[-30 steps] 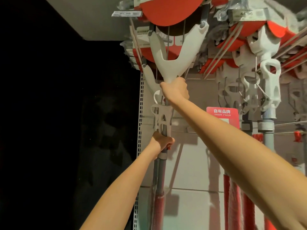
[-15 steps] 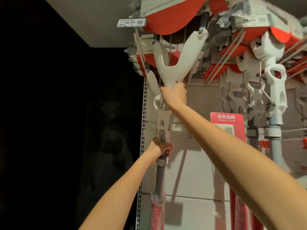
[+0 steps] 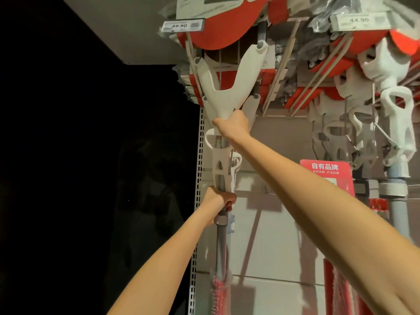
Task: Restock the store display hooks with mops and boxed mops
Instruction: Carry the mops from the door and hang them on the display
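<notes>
Right hand: my fingers are wrapped round the neck of the white fork, just under where it splits.
Left hand: closed tight on the grey pole, right below the white cage piece.
Mop: upright at the left end of the rack, fork tips up among the red heads. I cannot tell if it hangs on a hook.
Price tag: reads 49.90, above and left of the fork.
Other mops: hanging to the right, well apart.

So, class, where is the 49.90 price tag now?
Head view, upper left of centre: the 49.90 price tag sits above the white mop yoke the right hand grips, left of the 44.90 tag.
</notes>
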The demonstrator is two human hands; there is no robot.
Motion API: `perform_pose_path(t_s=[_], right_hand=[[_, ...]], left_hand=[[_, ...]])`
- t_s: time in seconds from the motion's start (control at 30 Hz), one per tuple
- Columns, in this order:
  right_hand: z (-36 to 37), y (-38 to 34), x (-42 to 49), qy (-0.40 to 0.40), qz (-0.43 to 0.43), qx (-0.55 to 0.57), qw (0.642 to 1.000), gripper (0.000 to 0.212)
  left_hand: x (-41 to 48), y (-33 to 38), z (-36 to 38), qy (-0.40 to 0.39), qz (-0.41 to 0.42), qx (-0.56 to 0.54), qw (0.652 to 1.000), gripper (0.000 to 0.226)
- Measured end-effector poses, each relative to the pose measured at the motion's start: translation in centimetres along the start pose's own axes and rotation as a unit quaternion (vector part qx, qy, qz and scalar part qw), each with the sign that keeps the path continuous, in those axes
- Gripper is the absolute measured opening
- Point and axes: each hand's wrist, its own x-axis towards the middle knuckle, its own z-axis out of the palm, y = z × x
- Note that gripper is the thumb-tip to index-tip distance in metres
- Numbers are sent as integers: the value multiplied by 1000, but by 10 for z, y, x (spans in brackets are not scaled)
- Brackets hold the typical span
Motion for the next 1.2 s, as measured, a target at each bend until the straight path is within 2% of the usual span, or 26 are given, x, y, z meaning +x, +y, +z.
perform_pose_path(t_s=[0.03,0.17,0.33,0.53,0.6,0.73,0.9,1.0,1.07,1.2], right_hand=[[0,2,2,-4,0,2,1000,44],[0,13,6,-29,14,-1,999,38],[0,18,6,-53,32,18,998,40],[-1,26,7,-97,106,49,988,27],[1,31,7,-110,126,48,985,31],[12,42,5,-73,107,-38,991,47],[26,45,-11,25,90,-151,984,50],[26,43,-34,27,90,-189,977,62],[22,40,-57,15,61,-201,978,72],[19,40,-117,27,-28,-162,986,81]], left_hand=[[1,1,2,3,-3,2,1000,8],[10,-6,9,30,-11,9,999,27],[11,-10,11,50,-33,12,998,6],[18,-24,17,72,-22,-24,997,14],[19,-32,18,65,-27,-18,997,16],[21,-44,21,59,3,-55,997,7],[12,-50,18,50,21,-90,994,3],[9,-54,11,35,25,-46,998,32],[0,-60,3,9,39,-15,999,47],[-27,-80,-20,-13,67,-36,997,60]])
